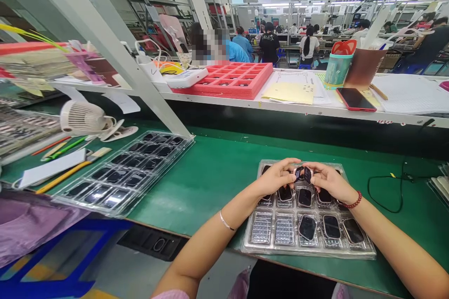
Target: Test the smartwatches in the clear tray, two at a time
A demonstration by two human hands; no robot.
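Observation:
Over a clear plastic tray (pixel 308 252) on the green bench, my left hand (pixel 278 178) pinches a small dark piece (pixel 299 173) that looks like part of a watch. My right hand (pixel 329 181) pinches a similar dark piece (pixel 307 174) close beside it. Whether the two pieces are joined, I cannot tell. Black-faced square watch cases sit in several tray pockets, among them a watch case (pixel 307 227) in the front row and another watch case (pixel 305 197) below my fingers. Two front-left pockets show only bare ribbed plastic. My hands hide part of the back row.
At the left lies a second clear tray (pixel 115 210) with dark watch screens, near a brush (pixel 70 175) and a white fan (pixel 84 119). The shelf ahead carries a red foam tray (pixel 242 88) and a phone (pixel 356 99). A black cable (pixel 400 196) lies right. People sit beyond.

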